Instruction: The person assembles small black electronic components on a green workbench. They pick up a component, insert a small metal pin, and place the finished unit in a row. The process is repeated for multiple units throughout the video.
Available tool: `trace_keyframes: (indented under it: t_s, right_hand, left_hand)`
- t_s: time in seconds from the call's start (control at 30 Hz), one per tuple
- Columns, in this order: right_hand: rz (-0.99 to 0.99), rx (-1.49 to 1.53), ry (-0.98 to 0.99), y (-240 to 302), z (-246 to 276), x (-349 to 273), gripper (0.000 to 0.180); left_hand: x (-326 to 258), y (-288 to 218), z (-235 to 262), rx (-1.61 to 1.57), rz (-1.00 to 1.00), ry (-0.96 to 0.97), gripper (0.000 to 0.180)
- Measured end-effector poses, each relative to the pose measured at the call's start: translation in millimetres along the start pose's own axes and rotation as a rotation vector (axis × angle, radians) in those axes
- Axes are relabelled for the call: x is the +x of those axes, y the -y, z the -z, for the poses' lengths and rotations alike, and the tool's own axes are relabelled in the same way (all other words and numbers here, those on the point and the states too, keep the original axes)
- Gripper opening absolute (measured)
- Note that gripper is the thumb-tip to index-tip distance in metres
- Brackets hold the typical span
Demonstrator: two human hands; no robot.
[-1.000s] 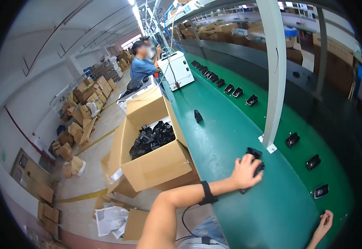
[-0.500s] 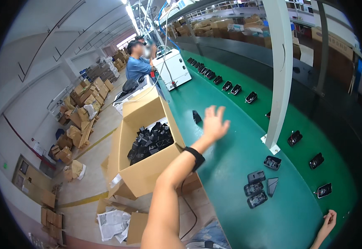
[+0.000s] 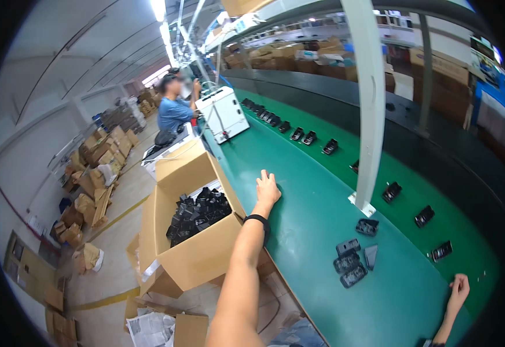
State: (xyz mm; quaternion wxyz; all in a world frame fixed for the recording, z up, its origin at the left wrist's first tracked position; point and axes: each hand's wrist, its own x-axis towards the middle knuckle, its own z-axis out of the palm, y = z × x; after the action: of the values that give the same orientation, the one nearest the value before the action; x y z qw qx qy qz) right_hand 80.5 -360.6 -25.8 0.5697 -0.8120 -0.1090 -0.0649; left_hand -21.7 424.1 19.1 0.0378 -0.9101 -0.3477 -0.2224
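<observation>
My left hand (image 3: 268, 188) reaches out over the green table mat (image 3: 298, 231), beside the large open carton. Its fingers are bent and point down toward the mat; whatever is under them is hidden. A black band circles that wrist. At the lower right, my right hand (image 3: 459, 284) has its fingers curled near the mat's edge, with the inside of the grip hidden. Between the hands lie several black plastic housings (image 3: 353, 276) in a small cluster, with a flat dark wedge-shaped piece (image 3: 370, 256) beside them. Another black housing (image 3: 367, 226) is just beyond.
The open carton (image 3: 206, 263) holds a heap of black plastic parts (image 3: 199, 215). A row of black housings (image 3: 330, 146) runs along the brighter green strip. A white post (image 3: 368, 115) rises from the table. Farther off are a white machine (image 3: 223, 115) and a person in blue (image 3: 174, 113).
My left hand has drawn closer and its spread fingers have bent down. The black part seen beside it earlier no longer shows. The whole view has shifted; my right hand stays curled.
</observation>
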Motion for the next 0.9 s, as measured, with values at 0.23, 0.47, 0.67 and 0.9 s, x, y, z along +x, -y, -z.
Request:
trace_keyframes:
  t_s: [0.23, 0.47, 0.67, 0.9]
  right_hand:
    - [-0.021, -0.199, -0.153, 60.6, -37.3, -3.9, 0.016]
    - [0.175, -0.624, 0.034, 87.8, -2.8, -61.4, 0.028]
    - [0.051, -0.777, -0.039, 111.9, 59.2, -155.8, 0.032]
    - [-0.066, -0.634, -0.089, 72.8, 66.4, -44.8, 0.025]
  left_hand:
    - [-42.6, -71.2, 47.1, -0.557, -0.398, 0.18, 0.051]
    - [-192.7, -222.5, 180.3, -1.358, -0.722, 0.603, 0.048]
    - [-285.9, -293.1, 219.7, -1.079, -1.507, 0.951, 0.045]
    - [-293.5, -336.0, 160.7, -1.346, -1.042, 1.466, 0.057]
